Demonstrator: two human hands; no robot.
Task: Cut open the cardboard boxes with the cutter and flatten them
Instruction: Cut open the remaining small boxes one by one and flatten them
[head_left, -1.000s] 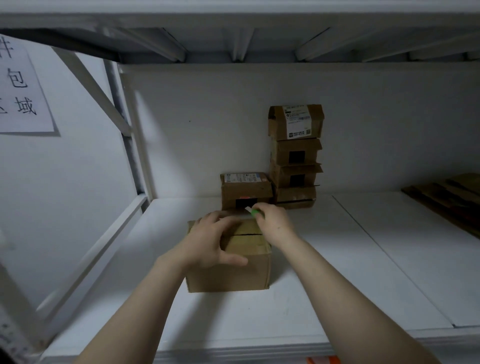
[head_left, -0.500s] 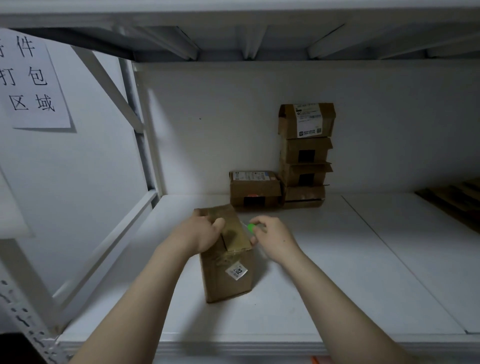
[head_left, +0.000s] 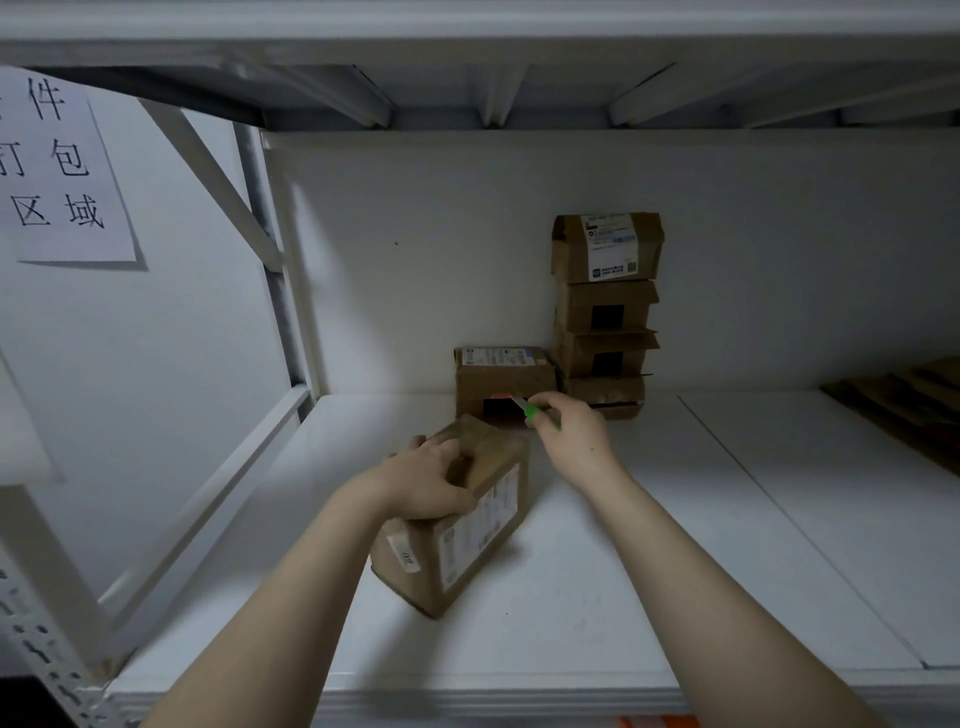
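A brown cardboard box (head_left: 467, 540) with white labels lies at an angle on the white shelf (head_left: 649, 545). My left hand (head_left: 426, 480) grips its upper end from above, fingers curled over the top. My right hand (head_left: 571, 441) is lifted clear of that box, just beyond its far right corner, and pinches a green cutter (head_left: 527, 410) with the blade pointing up and to the left.
A single labelled box (head_left: 504, 382) stands by the back wall, with a stack of several boxes (head_left: 605, 312) right of it. Flattened cardboard (head_left: 904, 405) lies at the far right. A slanted shelf brace (head_left: 208, 171) and a paper sign (head_left: 57, 166) are on the left.
The box has been turned further, so its labelled long side now faces right. My right hand with the cutter has risen away from the box toward the back wall.
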